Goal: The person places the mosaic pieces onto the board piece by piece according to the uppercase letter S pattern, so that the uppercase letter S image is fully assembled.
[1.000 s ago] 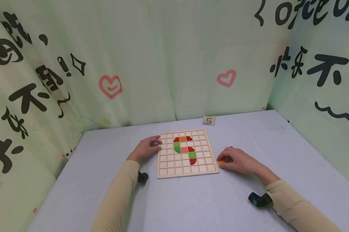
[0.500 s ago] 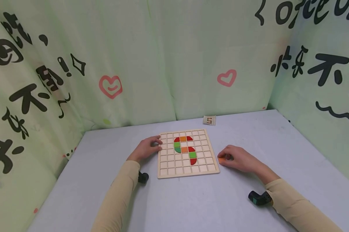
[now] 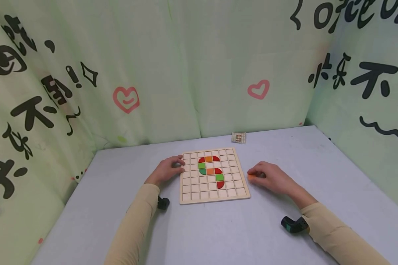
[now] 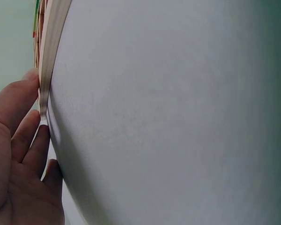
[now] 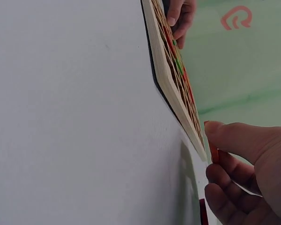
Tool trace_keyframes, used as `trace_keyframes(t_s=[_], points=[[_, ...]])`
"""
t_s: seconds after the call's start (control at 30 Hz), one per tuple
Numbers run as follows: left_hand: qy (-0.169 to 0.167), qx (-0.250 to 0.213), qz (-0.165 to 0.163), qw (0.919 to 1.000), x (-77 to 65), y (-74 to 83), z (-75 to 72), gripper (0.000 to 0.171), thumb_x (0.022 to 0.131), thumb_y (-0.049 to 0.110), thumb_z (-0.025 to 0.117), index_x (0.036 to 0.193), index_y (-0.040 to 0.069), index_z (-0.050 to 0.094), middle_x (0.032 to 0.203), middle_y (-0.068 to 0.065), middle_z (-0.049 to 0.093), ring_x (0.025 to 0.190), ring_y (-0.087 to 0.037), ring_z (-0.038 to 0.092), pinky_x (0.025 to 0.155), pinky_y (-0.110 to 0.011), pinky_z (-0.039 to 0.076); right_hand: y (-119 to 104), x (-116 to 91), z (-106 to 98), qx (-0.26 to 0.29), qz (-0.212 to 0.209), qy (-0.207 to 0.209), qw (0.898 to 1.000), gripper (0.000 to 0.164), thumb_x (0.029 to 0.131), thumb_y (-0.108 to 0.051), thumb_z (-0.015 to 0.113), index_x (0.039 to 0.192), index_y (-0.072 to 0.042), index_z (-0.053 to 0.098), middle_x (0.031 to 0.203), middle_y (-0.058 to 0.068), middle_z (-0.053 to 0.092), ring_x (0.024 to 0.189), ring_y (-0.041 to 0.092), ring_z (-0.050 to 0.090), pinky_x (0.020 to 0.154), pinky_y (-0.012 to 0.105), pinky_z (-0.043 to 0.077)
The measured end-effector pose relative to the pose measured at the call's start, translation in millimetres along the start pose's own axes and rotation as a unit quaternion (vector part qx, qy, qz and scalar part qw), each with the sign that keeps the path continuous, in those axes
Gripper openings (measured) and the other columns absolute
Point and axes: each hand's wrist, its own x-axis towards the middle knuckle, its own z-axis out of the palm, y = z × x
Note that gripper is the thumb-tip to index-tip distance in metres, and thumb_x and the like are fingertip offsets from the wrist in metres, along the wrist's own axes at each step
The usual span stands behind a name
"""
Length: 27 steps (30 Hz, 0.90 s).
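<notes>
A wooden grid board [image 3: 192, 197] lies on the table, with several red, orange and green pieces set in its cells in a curving line. My left hand [image 3: 167, 169] rests at the board's left edge, thumb and fingertips touching the frame; the left wrist view shows its thumb [image 4: 18, 96] on the rim. Beside the right edge, my right hand [image 3: 272, 177] pinches an orange tile [image 3: 251, 177] between thumb and fingers. The right wrist view has this orange tile [image 5: 214, 153] tilted on edge, mostly covered by the fingertips.
A small patterned card [image 3: 238, 138] lies behind the board near the table's back edge. In the right wrist view a dark red piece [image 5: 203, 212] sits on the table under my right hand. A printed curtain [image 3: 192, 73] hangs behind and beside the table.
My right hand has moved a little away from me along the board's right edge with the orange tile. A red piece seen beyond it earlier is now hidden. My left hand stays put.
</notes>
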Motion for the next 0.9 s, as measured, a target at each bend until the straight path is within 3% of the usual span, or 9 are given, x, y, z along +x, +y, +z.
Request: trace_keyframes(t_s=[0.23,0.57,0.9], points=[[-0.001,-0.003,-0.001,1.0000,-0.3,-0.4,-1.4,0.026,0.094,0.021,0.071,0.117,0.011,0.069,0.157,-0.007,0.046,0.151,-0.032,0.032,0.124,-0.049,0.026,-12,9,4,0.008,-0.011,0.002,1.000,0.022,0.091,-0.014,0.072,0.111,-0.004,0.073,0.103,0.005,0.068,0.092,0.016,0.061,0.078,0.030,0.056],[-0.003,0.000,0.000,1.0000,0.3,0.4,-2.2,0.026,0.093,0.021,0.071,0.117,0.011,0.070,0.157,-0.007,0.046,0.150,-0.032,0.032,0.124,-0.049,0.026,-40,28,23,0.031,-0.038,-0.039,0.998,0.023,0.090,-0.018,0.074,0.110,-0.006,0.074,0.102,0.003,0.067,0.089,0.016,0.060,0.076,0.026,0.054],[-0.001,-0.001,-0.002,1.0000,1.2,-0.8,-0.6,0.026,0.093,0.021,0.071,0.118,0.011,0.070,0.157,-0.007,0.046,0.151,-0.032,0.032,0.124,-0.049,0.026,-67,46,49,0.001,-0.088,-0.079,0.993,0.018,0.090,-0.020,0.075,0.105,-0.012,0.075,0.093,-0.005,0.063,0.087,0.012,0.054,0.074,0.024,0.049]])
